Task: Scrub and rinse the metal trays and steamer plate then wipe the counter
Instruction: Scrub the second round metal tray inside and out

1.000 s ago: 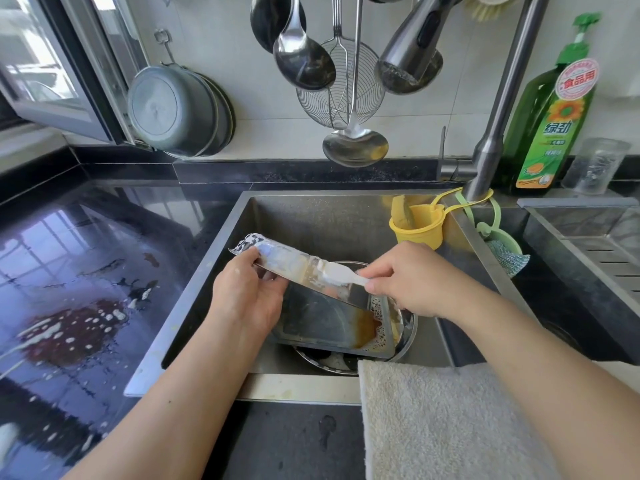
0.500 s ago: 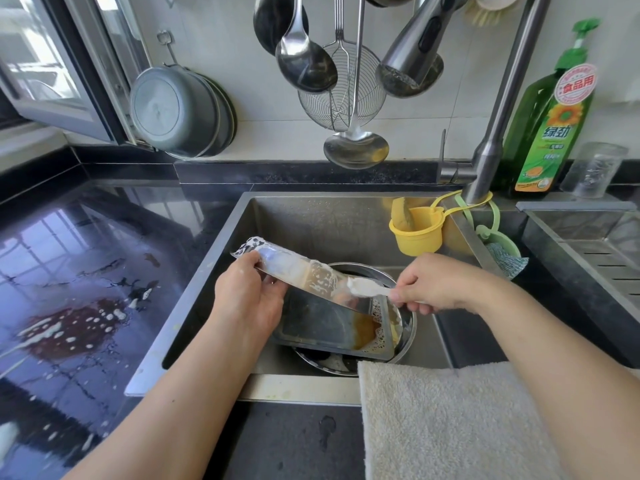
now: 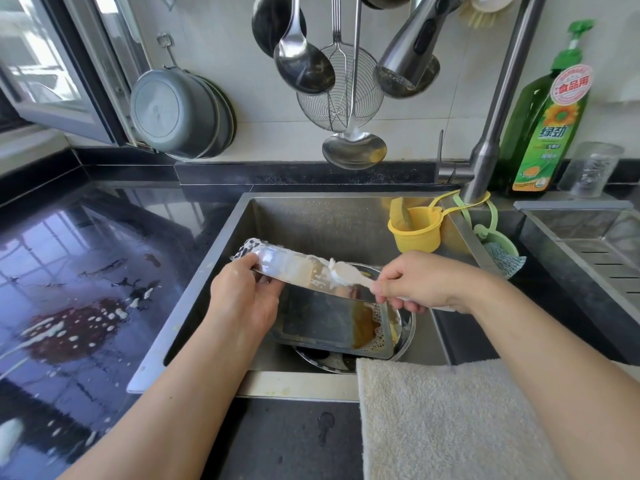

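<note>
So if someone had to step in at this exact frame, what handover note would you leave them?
Left hand grips the soapy metal tray by its raised far rim, tilted over the sink.
Right hand holds the foamy brush against that rim.
Brown liquid pools in the tray's low corner; a round metal piece, partly hidden, sits underneath.
Done: rim partly lathered.
Left: finish scrubbing, rinse everything, wipe the spattered counter. The towel lies at the sink's front edge.

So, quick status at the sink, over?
Left hand grips soapy rectangular metal tray; right hand scrubs its rim with foamy white brush. Brown water pooled inside. Nothing in the way.
</note>
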The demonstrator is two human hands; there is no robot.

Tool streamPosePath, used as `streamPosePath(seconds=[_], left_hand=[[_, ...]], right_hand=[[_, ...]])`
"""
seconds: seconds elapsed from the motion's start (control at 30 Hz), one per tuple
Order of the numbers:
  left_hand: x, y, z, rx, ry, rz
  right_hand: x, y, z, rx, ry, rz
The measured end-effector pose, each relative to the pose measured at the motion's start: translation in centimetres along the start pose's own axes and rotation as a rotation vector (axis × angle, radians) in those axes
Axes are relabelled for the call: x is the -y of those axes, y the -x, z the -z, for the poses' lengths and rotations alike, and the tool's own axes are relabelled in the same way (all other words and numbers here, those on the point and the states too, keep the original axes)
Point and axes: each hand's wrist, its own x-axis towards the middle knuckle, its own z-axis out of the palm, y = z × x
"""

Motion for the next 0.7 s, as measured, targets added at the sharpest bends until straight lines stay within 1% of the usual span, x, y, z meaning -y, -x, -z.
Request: streamPosePath(seconds=[0.2, 0.33, 0.4, 0.43, 0.53, 0.57, 0.63, 0.67, 0.7], left_hand=[[-1.0, 4.6, -1.8, 0.109, 0.085, -0.063], [-2.1, 8.9, -2.8, 0.13, 0.177, -0.078], [-2.0, 10.5, -2.6, 0.118, 0.22, -0.087], [-1.8, 11.1, -2.5, 0.12, 0.236, -0.082], [-1.0, 12.0, -1.4, 0.124, 0.264, -0.059], [-0.8, 12.4, -1.1, 0.129, 0.269, -0.06], [-0.5, 13.2, -0.8, 0.118, 0.293, -0.089], [-0.5, 13.7, -0.7, 0.108, 0.305, -0.114], [-0.4, 14.1, -0.6, 0.101, 0.313, -0.133]], right_hand=[[3.0, 4.1, 1.4, -0.186, -0.097, 0.05], [5.6, 7.0, 0.0, -0.462, 0.044, 0.018], [6.9, 8.5, -1.8, -0.558, 0.117, 0.031], [7.6, 9.2, -3.3, -0.568, 0.142, 0.064], [9.9, 10.8, -8.3, -0.502, 0.18, 0.159], [10.1, 10.8, -9.0, -0.539, 0.153, 0.153], [9.6, 10.6, -8.6, -0.679, 0.042, 0.059], [9.3, 10.6, -8.4, -0.722, 0.005, 0.005], [9.2, 10.6, -8.6, -0.728, 0.012, -0.008]])
